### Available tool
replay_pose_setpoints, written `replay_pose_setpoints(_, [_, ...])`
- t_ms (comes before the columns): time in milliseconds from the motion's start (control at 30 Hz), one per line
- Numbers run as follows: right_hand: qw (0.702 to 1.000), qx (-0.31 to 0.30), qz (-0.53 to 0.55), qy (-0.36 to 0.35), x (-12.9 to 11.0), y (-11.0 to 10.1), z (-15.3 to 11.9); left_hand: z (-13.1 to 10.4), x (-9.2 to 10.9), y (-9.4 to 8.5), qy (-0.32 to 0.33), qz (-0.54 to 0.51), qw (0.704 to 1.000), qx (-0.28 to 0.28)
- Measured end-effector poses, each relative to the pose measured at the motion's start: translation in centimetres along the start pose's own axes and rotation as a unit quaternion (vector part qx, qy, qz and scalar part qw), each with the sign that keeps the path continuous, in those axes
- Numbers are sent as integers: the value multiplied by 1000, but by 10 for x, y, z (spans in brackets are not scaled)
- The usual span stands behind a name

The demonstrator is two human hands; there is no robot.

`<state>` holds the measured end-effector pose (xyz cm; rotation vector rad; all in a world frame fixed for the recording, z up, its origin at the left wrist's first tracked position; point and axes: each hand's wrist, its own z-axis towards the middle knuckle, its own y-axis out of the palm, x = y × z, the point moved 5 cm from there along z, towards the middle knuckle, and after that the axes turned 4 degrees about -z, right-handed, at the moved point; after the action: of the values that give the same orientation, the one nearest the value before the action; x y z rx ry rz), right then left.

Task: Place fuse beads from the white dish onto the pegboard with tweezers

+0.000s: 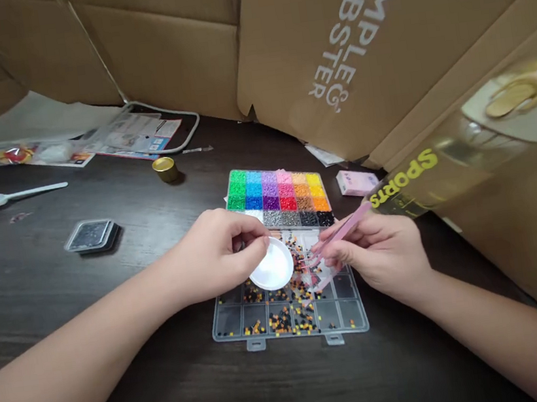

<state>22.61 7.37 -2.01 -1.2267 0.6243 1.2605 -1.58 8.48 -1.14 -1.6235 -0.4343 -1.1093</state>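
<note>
Left hand (228, 252): pinched dish (272, 265) by rim, seemingly leaving its middle uncovered. Right hand (383, 248): gripped tweezers (346, 226) above beads (281, 322).

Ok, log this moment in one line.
left hand: holds white dish | right hand: holds pink tweezers | bead case: open, loose beads in near half | gold tin: beyond left hand

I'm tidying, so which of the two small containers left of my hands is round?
The gold container, farther from you; the other, the dark box, is squarish.
</note>
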Motion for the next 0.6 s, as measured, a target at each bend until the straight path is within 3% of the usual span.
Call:
replay_pose_setpoints(333, [977, -3, -187, -98, -42, 2, -7, 14, -8, -5, 13, -40, 999, 0])
replay_pose_setpoints(600, [985, -56, -138, -83, -20, 9, -39, 6, 5, -2, 39, 34, 999, 9])
